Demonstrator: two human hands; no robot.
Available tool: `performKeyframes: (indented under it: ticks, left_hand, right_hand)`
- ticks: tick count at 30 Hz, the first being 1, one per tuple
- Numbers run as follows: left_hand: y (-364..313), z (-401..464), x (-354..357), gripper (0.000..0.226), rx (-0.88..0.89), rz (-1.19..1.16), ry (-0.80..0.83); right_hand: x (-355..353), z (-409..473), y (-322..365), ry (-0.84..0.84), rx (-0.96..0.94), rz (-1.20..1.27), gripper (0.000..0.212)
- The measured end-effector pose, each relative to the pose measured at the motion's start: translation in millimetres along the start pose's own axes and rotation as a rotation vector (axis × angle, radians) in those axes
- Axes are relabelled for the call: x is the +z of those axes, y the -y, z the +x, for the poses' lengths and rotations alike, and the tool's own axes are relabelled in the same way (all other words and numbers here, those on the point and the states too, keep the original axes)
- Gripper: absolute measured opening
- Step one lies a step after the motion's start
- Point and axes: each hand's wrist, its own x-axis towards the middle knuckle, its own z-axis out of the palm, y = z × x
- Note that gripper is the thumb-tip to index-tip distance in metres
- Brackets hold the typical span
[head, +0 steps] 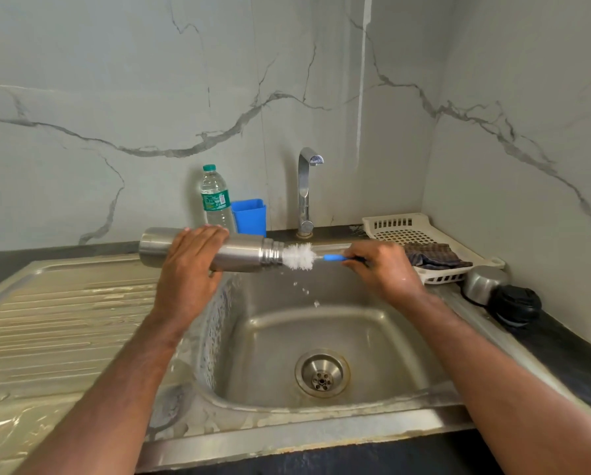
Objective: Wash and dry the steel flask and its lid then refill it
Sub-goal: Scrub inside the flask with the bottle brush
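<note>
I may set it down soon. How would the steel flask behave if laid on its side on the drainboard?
The steel flask is a smooth cylinder, so it would probably roll. It looks wet, with drops falling into the sink, so likely slippery. Being steel, it is likely rigid.

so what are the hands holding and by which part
The left hand grips the steel cylindrical flask around its body, held sideways over the sink. The right hand grips the white-bristled bottle brush by its blue handle.
</note>
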Motion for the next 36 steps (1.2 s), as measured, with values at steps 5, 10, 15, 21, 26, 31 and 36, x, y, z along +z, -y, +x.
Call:
performKeyframes:
  ticks: [5, 10, 15, 21, 26, 31, 36]
  left_hand:
    - [-22, -1, 7, 0.085, 0.074, -0.055, 0.045]
    - [0, -4, 0, 0.087, -0.044, -0.044, 0.051]
    - [-19, 3, 14, 0.084, 0.092, -0.106, 0.076]
    - [-12, 0, 14, 0.087, -0.017, -0.106, 0.044]
    - [-19, 1, 18, 0.088, 0.018, -0.08, 0.019]
    - [-18, 1, 17, 0.083, -0.021, -0.096, 0.022]
    - [-22, 3, 14, 0.083, 0.02, -0.111, 0.025]
  right_hand:
    - [16, -2, 25, 0.105, -0.081, 0.01, 0.008]
    - [-2, -1, -2, 0.074, -0.036, 0.005, 0.01]
    - [14, 0, 9, 0.131, -0.099, 0.026, 0.01]
    - [12, 0, 3, 0.146, 0.006, 0.163, 0.008]
    - [20, -1, -3, 0.146, 0.13, 0.192, 0.012]
    - [24, 0, 14, 0.229, -0.005, -0.028, 0.025]
    - [16, 4, 14, 0.176, 0.011, 0.005, 0.027]
